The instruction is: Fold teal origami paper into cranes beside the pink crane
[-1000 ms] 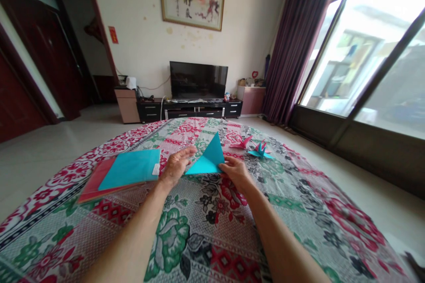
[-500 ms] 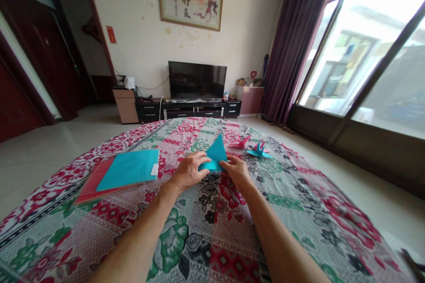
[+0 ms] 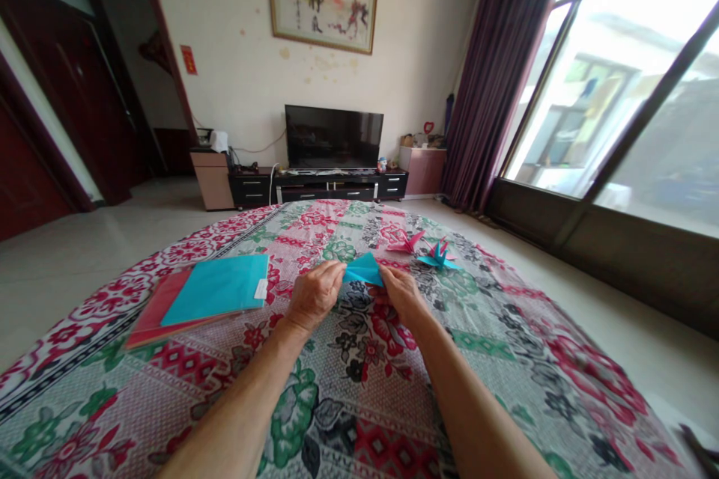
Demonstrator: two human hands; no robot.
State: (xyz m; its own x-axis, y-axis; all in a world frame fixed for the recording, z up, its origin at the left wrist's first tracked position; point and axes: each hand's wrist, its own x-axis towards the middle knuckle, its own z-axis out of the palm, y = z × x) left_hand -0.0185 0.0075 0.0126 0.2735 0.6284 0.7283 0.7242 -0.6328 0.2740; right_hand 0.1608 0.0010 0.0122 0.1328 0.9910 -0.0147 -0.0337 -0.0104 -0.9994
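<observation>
A partly folded sheet of blue origami paper (image 3: pixel 364 269) is held between my two hands, just above the patterned tablecloth. My left hand (image 3: pixel 319 290) pinches its left corner, with the fingers closed. At the right corner, my right hand (image 3: pixel 400 290) grips the paper between thumb and fingers. Creases run across the paper, and its top edge rises to a low point. Beyond my right hand stand folded paper cranes: a blue crane (image 3: pixel 440 257) with pink paper behind it, and a pink crane (image 3: pixel 408 242) to its left.
To the left lies a stack of blue paper (image 3: pixel 222 286) over red paper (image 3: pixel 149 308), with a small white label at its right side. The floral tablecloth (image 3: pixel 494 389) covers the round table. A television (image 3: pixel 334 138) stands on a low cabinet beyond it.
The blue paper has gone from a tall upright triangle to a lower, creased shape stretched between the hands. My left hand has shifted from lying along it to pinching its left corner.
</observation>
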